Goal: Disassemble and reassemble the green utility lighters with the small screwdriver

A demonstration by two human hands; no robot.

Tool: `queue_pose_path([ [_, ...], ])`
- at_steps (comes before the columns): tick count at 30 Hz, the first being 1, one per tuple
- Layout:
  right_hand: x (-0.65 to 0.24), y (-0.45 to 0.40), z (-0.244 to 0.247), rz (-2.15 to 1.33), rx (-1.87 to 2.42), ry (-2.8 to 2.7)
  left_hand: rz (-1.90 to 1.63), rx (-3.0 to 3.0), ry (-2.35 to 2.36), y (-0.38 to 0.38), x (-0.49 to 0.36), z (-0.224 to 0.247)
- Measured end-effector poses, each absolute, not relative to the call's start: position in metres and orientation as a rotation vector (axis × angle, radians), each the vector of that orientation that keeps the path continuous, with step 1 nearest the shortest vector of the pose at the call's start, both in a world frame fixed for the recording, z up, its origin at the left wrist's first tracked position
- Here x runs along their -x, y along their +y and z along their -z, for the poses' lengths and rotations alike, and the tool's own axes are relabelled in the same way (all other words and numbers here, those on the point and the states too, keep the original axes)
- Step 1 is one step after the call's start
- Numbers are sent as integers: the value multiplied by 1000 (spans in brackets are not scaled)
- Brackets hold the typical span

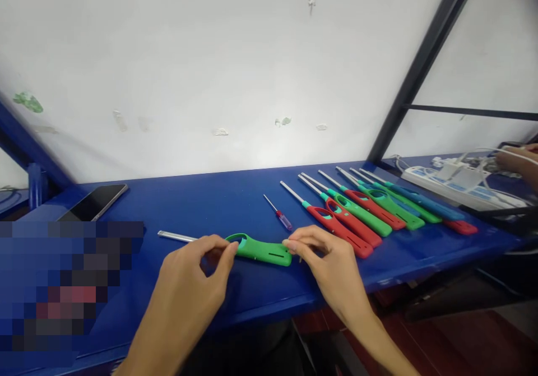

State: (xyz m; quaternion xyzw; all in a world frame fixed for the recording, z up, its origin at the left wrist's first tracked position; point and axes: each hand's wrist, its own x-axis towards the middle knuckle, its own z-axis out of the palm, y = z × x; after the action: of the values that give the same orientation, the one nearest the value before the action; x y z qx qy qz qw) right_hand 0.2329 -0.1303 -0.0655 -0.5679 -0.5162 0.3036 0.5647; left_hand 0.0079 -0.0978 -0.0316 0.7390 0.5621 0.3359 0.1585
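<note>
Two bare hands work at a green lighter [260, 249] on a blue bench [189, 208], lower centre of the frame.
The left hand [191, 278] pinches it near the trigger loop; the right hand [336, 261] has thumb and finger together at the handle's end, though whether they grip it I cannot tell. It looks light, stiff and smooth, perhaps a little slippery; the broad handle should hold best, and the thin metal tube [174, 236] might bend. Counted: one screwdriver [283, 219] at centre, one phone [94, 202] at left, and about eight overlapping lighters [342, 232] at right.
</note>
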Motion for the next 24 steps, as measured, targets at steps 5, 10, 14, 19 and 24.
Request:
queue_pose_path([
  [5, -237, -127, 62, -696, 1335, -1229, -1094, -2486, 1221, -95, -33, 58],
  [10, -237, -126, 59, -793, 1336, -1279, -917, -2486, 1217, -84, -36, 76],
  [14, -236, -126, 60, -759, 1362, -1325, -897, -2459, 1215, -83, -34, 73],
  [19, -237, -128, 62, -620, 1368, -1415, -896, -2444, 1225, -84, -34, 71],
  [24, -236, -131, 63, -501, 1368, -1491, -895, -2444, 1225, -85, -35, 72],
])
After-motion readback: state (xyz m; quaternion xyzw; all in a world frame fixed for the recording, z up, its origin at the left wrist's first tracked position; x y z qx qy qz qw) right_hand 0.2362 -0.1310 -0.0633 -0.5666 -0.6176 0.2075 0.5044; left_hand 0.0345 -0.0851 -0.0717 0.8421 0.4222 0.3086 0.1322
